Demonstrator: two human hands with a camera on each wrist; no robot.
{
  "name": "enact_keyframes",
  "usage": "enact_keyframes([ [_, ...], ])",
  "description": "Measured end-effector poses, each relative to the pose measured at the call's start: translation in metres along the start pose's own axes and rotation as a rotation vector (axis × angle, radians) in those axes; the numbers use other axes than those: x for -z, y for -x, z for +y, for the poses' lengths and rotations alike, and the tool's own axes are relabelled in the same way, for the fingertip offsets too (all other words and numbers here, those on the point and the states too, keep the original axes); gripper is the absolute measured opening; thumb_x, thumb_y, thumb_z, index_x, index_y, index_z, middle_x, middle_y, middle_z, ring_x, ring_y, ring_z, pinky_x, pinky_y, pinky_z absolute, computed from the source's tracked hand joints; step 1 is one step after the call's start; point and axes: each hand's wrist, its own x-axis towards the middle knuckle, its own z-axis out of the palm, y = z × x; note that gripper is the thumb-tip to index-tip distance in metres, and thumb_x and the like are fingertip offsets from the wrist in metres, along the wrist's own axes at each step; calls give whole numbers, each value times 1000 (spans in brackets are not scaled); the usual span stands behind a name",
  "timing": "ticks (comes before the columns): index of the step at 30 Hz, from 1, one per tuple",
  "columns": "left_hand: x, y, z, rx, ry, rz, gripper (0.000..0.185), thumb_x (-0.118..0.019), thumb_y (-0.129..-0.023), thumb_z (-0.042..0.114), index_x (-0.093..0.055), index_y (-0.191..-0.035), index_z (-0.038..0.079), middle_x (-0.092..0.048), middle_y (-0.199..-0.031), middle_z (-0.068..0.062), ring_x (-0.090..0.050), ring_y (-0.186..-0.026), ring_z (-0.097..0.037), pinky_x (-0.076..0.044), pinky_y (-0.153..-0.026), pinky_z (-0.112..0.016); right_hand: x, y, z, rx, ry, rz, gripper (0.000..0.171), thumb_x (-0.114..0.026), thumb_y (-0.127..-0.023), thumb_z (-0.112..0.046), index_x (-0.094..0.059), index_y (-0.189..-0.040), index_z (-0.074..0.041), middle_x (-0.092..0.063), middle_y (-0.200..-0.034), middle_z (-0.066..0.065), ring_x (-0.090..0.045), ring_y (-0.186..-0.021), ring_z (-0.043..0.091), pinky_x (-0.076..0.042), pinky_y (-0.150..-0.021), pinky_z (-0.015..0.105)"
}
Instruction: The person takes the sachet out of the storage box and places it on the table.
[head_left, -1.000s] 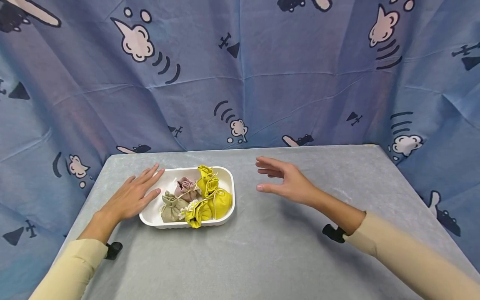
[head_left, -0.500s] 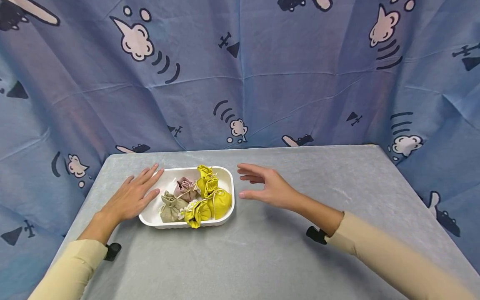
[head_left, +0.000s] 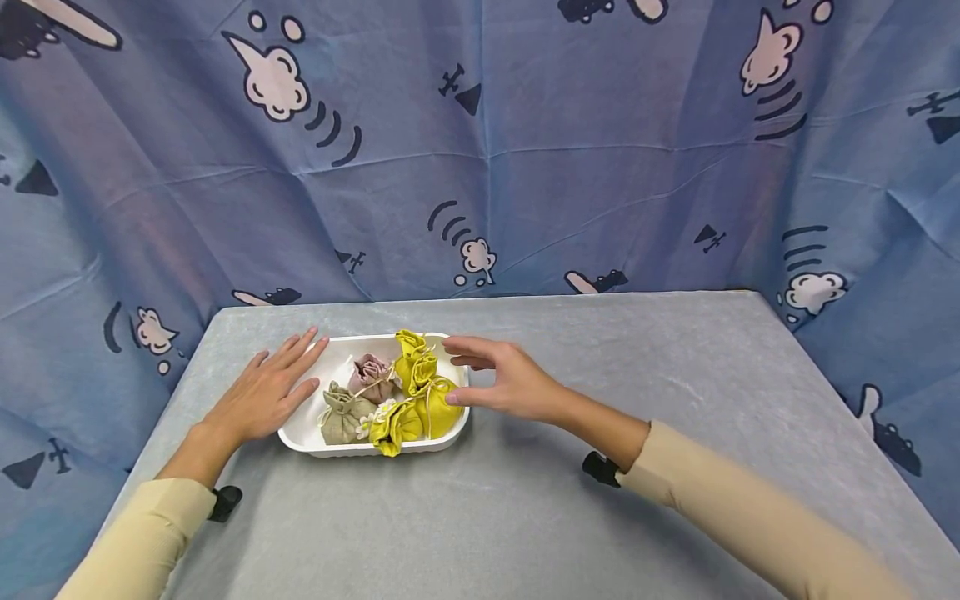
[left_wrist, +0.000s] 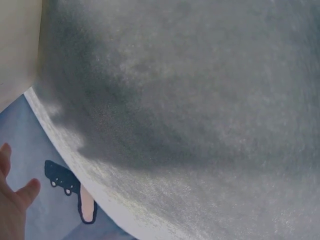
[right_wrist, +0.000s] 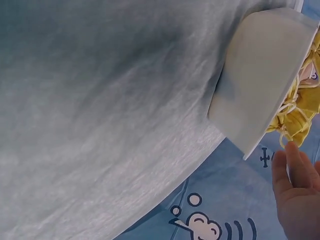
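Note:
A white oblong tray (head_left: 306,427) holds several small drawstring pouches: a grey-green pouch (head_left: 342,419), a mauve pouch (head_left: 372,377) and yellow pouches (head_left: 441,408). My left hand (head_left: 264,393) lies flat with spread fingers over the tray's left end. At the other end, my right hand (head_left: 512,385) reaches over the right rim, thumb and fingers apart, fingertips close to the yellow pouches. In the right wrist view, that hand (right_wrist: 296,187) shows just beyond the tray wall (right_wrist: 260,75), near a yellow pouch (right_wrist: 295,125). Only part of the left hand (left_wrist: 15,202) shows in the left wrist view.
The tray stands on a table with a grey cloth (head_left: 480,525). Behind the table's far edge hangs a blue printed curtain (head_left: 585,200), which also comes round both sides. A black wrist camera (head_left: 225,503) sits at the left cuff, another black device (head_left: 602,469) at the right.
My right hand has moved left across the table, from well right of the tray to over its right rim. The left hand, tray and pouches have stayed in place.

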Motion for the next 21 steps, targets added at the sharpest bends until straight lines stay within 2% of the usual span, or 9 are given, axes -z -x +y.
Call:
enact_keyframes([
  [12,0,0,1,7,3,2,59,-44,-106,32,-25,-159,15,-18,-165,-11,-24,-146,-44,-22,-107,-72,-12,-11,1,-8,12,-48,70,-82,-84,-18,-50,-144,0,-52,-146,14,-60,-123,35,-46,-105,41],
  [21,-2,-1,-2,0,-1,11,60,-45,-105,30,-24,-160,16,-19,-165,-12,-25,-146,-44,-23,-106,-72,-17,-18,-4,-21,55,-74,71,-81,-85,-22,-49,-145,-4,-53,-145,14,-59,-124,31,-45,-106,40],
])
